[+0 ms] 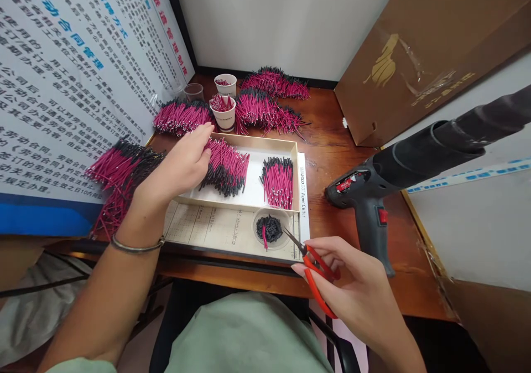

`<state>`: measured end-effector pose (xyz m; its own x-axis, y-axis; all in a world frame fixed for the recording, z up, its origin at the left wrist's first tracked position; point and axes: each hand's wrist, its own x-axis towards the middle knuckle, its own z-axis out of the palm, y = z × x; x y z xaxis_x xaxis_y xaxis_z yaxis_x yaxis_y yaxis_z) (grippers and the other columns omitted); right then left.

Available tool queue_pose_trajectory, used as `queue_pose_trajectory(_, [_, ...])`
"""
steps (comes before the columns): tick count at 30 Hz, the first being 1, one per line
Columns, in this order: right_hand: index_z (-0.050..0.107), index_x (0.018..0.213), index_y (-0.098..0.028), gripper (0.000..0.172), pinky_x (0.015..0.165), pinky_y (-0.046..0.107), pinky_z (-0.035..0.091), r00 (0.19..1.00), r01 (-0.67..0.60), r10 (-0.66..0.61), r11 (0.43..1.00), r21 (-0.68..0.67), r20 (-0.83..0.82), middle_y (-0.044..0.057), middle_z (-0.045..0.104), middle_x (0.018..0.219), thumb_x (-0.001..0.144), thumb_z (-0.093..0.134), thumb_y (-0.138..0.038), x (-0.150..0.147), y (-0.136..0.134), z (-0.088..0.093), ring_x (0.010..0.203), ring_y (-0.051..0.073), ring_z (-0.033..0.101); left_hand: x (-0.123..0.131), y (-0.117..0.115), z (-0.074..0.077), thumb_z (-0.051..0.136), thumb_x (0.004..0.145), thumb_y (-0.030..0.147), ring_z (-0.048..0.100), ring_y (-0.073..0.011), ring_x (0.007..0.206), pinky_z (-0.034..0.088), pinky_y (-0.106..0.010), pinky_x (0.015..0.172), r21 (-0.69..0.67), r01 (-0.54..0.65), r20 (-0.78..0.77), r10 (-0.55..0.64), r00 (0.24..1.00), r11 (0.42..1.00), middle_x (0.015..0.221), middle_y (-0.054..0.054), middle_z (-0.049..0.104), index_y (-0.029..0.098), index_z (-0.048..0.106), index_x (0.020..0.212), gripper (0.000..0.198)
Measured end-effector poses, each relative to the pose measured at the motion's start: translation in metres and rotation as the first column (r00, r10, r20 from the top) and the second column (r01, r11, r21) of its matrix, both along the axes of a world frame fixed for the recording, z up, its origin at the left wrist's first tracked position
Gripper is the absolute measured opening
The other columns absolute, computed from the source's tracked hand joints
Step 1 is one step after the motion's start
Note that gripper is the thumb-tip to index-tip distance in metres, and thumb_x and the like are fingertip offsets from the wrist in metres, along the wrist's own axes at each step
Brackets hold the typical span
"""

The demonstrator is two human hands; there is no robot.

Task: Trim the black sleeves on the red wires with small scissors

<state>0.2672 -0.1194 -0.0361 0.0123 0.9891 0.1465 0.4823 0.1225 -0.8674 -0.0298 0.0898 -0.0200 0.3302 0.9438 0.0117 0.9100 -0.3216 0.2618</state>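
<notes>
My left hand [182,162] reaches into a shallow white tray [253,193], its fingertips resting on a pile of pink wires with black ends [226,168]. A smaller bunch of the same wires [277,182] lies at the tray's right side. My right hand [352,290] holds red-handled snips [311,265] near the table's front edge, blades pointing toward a small clear dish [271,229] filled with black tube pieces and one pink wire.
More pink wire bundles [265,99] lie heaped at the back and left [120,174] of the wooden table. Two white paper cups [225,113] and a clear cup [194,91] stand behind the tray. A black heat gun [373,196] stands at right. A printed poster [70,74] leans on the left, a cardboard box [415,46] at right.
</notes>
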Motion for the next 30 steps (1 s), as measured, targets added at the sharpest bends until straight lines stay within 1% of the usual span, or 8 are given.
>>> queue_pose_trajectory(7, [0.077, 0.098, -0.023, 0.010, 0.045, 0.019, 0.041, 0.989, -0.140, 0.136, 0.988, 0.068, 0.062, -0.007, 0.063, 0.064, 0.094, 0.086, -0.024, 0.013, 0.033, 0.023, 0.051, 0.009, 0.050, -0.003, -0.014, -0.010, 0.033, 0.109, 0.052, 0.036, -0.0366, 0.174, 0.020, -0.059, 0.148, -0.020, 0.051, -0.047, -0.052, 0.998, 0.999, 0.183, -0.015, 0.045, 0.009, 0.052, 0.169, 0.075])
queue_pose_trajectory(13, [0.073, 0.089, -0.021, 0.009, 0.047, 0.020, 0.044, 0.874, -0.384, 0.344, 0.922, 0.054, 0.345, -0.004, 0.067, 0.067, 0.091, 0.068, -0.013, 0.021, 0.076, 0.063, 0.052, 0.009, 0.053, -0.003, -0.013, -0.010, 0.028, 0.112, 0.055, 0.037, -0.0384, 0.174, 0.022, -0.061, 0.147, -0.029, 0.025, -0.035, -0.026, 0.999, 0.999, 0.186, -0.015, 0.040, 0.011, 0.040, 0.176, 0.078])
queue_pose_trajectory(18, [0.069, 0.082, -0.022, 0.013, 0.044, 0.022, 0.040, 0.774, -0.500, 0.404, 0.862, 0.080, 0.487, -0.006, 0.060, 0.060, 0.091, 0.064, -0.013, 0.022, 0.086, 0.066, 0.047, 0.009, 0.049, 0.000, -0.018, 0.000, 0.032, 0.116, 0.058, 0.035, -0.0391, 0.175, 0.014, -0.070, 0.146, 0.055, -0.007, 0.040, 0.005, 0.999, 0.998, 0.186, -0.014, 0.040, 0.016, 0.038, 0.177, 0.074])
queue_pose_trajectory(20, [0.066, 0.079, -0.022, 0.014, 0.044, 0.024, 0.039, 0.734, -0.531, 0.426, 0.845, 0.056, 0.530, -0.006, 0.060, 0.059, 0.088, 0.065, -0.012, 0.024, 0.087, 0.064, 0.047, 0.010, 0.050, 0.006, -0.024, 0.004, 0.037, 0.118, 0.055, 0.036, -0.0381, 0.174, 0.007, -0.073, 0.146, 0.157, -0.012, 0.091, -0.002, 0.996, 0.988, 0.185, -0.013, 0.043, 0.019, 0.048, 0.171, 0.065])
queue_pose_trajectory(22, [0.063, 0.077, -0.023, 0.015, 0.045, 0.026, 0.038, 0.685, -0.572, 0.457, 0.820, 0.030, 0.567, -0.006, 0.062, 0.060, 0.083, 0.067, -0.010, 0.026, 0.089, 0.064, 0.047, 0.011, 0.051, 0.018, -0.029, 0.008, 0.044, 0.117, 0.048, 0.050, -0.0380, 0.164, 0.002, -0.075, 0.145, 0.252, 0.044, 0.099, -0.071, 0.993, 0.967, 0.172, -0.010, 0.060, 0.024, 0.068, 0.152, 0.049])
queue_pose_trajectory(24, [0.064, 0.078, -0.023, 0.016, 0.045, 0.026, 0.038, 0.638, -0.615, 0.484, 0.788, 0.018, 0.599, -0.006, 0.064, 0.061, 0.080, 0.069, -0.008, 0.027, 0.093, 0.068, 0.048, 0.011, 0.052, 0.035, -0.030, 0.009, 0.048, 0.114, 0.041, 0.068, -0.0369, 0.141, 0.000, -0.075, 0.145, 0.298, 0.136, 0.052, -0.158, 0.986, 0.945, 0.142, -0.009, 0.079, 0.027, 0.082, 0.126, 0.039])
queue_pose_trajectory(28, [0.070, 0.083, -0.023, 0.016, 0.038, 0.026, 0.034, 0.568, -0.670, 0.529, 0.742, -0.019, 0.630, -0.008, 0.060, 0.056, 0.079, 0.068, -0.008, 0.031, 0.097, 0.078, 0.043, 0.010, 0.045, 0.066, -0.022, 0.000, 0.049, 0.105, 0.027, 0.069, -0.0354, 0.125, 0.012, -0.077, 0.141, 0.211, 0.265, -0.112, -0.247, 0.963, 0.941, 0.117, -0.011, 0.081, 0.024, 0.088, 0.112, 0.039])
queue_pose_trajectory(30, [0.071, 0.080, -0.024, 0.016, 0.037, 0.026, 0.034, 0.583, -0.638, 0.499, 0.770, -0.019, 0.641, -0.008, 0.060, 0.055, 0.078, 0.067, -0.008, 0.032, 0.096, 0.080, 0.042, 0.010, 0.045, 0.074, -0.017, -0.007, 0.051, 0.100, 0.021, 0.068, -0.0321, 0.120, 0.017, -0.074, 0.141, 0.178, 0.302, -0.151, -0.277, 0.949, 0.937, 0.111, -0.009, 0.080, 0.025, 0.089, 0.104, 0.038])
